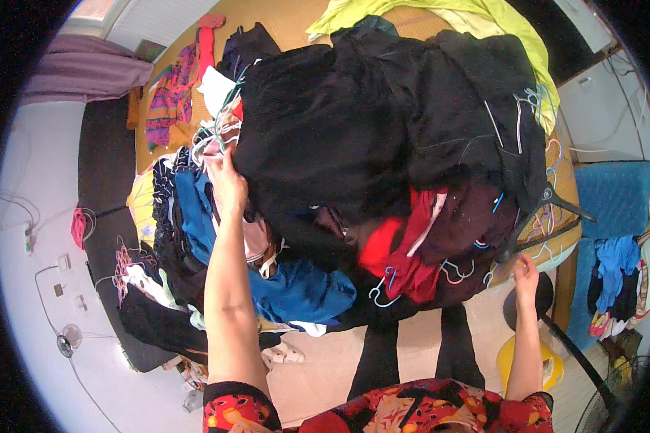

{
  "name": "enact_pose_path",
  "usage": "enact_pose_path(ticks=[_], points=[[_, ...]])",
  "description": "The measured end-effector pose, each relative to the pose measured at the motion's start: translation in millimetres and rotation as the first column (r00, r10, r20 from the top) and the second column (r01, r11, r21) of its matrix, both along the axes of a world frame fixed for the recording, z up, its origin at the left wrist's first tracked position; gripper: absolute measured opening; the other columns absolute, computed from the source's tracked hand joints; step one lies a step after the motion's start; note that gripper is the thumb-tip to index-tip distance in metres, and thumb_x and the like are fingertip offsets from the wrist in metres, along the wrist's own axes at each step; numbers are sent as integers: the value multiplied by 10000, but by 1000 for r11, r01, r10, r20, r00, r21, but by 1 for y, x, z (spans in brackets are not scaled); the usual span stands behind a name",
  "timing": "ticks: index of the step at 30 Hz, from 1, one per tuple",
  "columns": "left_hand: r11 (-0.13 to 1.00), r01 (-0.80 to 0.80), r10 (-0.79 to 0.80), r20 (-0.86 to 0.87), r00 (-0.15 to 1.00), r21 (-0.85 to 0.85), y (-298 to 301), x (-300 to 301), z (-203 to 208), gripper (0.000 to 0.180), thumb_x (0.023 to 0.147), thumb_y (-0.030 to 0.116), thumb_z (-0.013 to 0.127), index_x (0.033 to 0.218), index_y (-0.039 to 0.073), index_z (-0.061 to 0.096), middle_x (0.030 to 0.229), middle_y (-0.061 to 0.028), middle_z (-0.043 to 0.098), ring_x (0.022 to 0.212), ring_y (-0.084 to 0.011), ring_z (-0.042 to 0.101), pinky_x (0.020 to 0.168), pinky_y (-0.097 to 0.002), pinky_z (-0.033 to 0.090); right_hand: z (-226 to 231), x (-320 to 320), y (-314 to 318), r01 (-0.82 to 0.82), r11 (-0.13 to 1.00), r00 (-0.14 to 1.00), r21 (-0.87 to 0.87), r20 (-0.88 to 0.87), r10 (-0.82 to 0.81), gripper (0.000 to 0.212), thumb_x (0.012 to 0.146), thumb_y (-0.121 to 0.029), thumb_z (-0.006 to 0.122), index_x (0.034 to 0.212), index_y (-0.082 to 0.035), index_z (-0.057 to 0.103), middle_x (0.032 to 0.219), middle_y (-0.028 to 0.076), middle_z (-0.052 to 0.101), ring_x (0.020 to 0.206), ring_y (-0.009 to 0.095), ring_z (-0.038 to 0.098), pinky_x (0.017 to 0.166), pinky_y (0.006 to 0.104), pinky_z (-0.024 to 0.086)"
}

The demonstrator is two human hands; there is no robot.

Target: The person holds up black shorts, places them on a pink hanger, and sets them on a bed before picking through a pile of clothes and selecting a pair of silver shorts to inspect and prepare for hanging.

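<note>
Above the black garment [318, 123], bare mat [290, 23] is left open; the garment's left edge is obstructed by tangled hangers [215, 131], and passage below is crowded by hanger hooks [384, 305].

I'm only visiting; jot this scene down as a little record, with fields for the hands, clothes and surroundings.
Left hand: at the left edge of a large black garment; grip unclear
Right hand: fingers bent, near a black hanger; grip unclear
Near edge of pile: blue garment, red garment
Far side: yellow-green cloth
Left wall: purple curtain
</note>
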State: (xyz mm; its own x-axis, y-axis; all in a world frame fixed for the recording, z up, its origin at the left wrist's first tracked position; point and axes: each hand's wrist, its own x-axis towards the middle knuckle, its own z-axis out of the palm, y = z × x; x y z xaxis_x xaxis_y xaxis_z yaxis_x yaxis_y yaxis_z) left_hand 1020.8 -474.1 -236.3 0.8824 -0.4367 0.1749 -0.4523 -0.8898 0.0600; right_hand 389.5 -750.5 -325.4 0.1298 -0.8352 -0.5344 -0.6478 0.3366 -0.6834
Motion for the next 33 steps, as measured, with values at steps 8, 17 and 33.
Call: enact_pose_path(ticks=[8,17,33], points=[[717,696,-685,-236,689,-49,-109,-180,-12,643,618,73,696,1227,182,521,1397,-110,360,1250,-366,358,978,-532,335,24,52,35,-265,918,955,-294,54,293,302,724,20,592,1024,-10,598,1133,106,571,1064,241,537,922,319,420],[921,300,-375,-354,857,-250,-135,-109,-76,343,663,-60,541,989,33,596,969,-196,629,947,-350,611,811,-419,492,43,17,35,-385,898,922,-213,-61,381,274,738,26,579,1006,-24,607,1124,111,572,1005,235,578,762,287,501],[324,-734,-315,-800,511,-596,-10,9,2,399,879,326,619,1104,16,507,1029,-124,603,882,-250,611,757,-398,518,44,42,50,-450,891,885,-59,101,454,208,772,26,561,975,19,605,943,102,610,896,184,600,777,278,477]])
